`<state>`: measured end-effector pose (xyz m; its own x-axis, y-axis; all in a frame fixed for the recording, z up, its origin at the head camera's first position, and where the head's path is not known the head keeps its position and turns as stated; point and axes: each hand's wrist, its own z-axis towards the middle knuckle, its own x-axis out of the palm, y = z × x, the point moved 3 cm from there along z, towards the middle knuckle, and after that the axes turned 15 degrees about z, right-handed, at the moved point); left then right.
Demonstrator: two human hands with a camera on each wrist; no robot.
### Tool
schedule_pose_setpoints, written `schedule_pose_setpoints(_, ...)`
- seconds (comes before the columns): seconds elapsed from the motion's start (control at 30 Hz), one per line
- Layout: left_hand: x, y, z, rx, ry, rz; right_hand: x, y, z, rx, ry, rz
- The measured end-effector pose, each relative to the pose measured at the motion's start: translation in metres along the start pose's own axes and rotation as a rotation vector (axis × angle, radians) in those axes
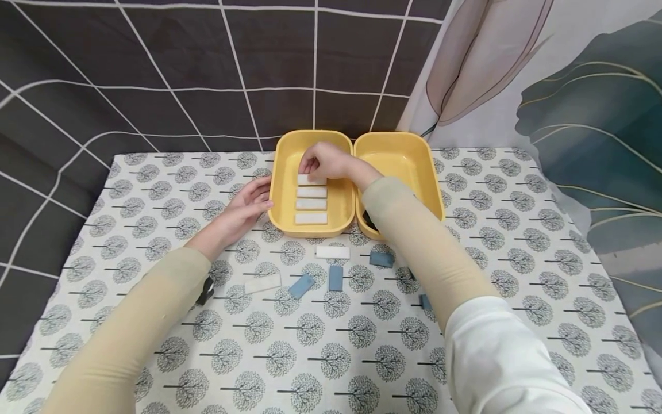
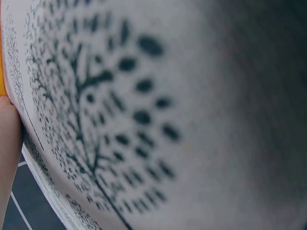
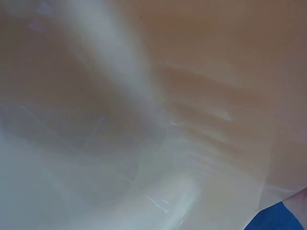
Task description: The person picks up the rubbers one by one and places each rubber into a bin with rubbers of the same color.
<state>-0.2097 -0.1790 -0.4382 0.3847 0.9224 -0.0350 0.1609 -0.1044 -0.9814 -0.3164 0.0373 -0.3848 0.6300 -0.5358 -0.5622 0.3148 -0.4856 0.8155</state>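
In the head view, my right hand [image 1: 328, 161] is inside the left yellow tray [image 1: 339, 218], with curled fingertips pinching the far end of a white block [image 1: 306, 180]. Part of that block is hidden under the hand. Below it in a column lie several more white blocks, the nearest one [image 1: 311, 218] close to the tray's front wall. My left hand [image 1: 243, 210] rests with its extended fingers and thumb against the tray's outer left side. The left wrist view catches a finger [image 2: 7, 139] beside a yellow edge; the right wrist view is mostly blur.
A second yellow tray [image 1: 411, 152] adjoins on the right, with a black item [image 1: 368, 221] inside, partly behind my sleeve. On the tree-print cloth [image 1: 289, 374] lie white blocks [image 1: 333, 252] and several blue blocks [image 1: 335, 278]. A black object [image 1: 206, 291] sits beside my left forearm.
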Motion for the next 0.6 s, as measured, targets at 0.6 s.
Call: schedule_pose_setpoints(0.6, 0.0002, -0.0002, 0.0002, -0.006, -0.008, 0.007, 0.0019, -0.0019, 0.0022, 0.001, 0.028, -0.022)
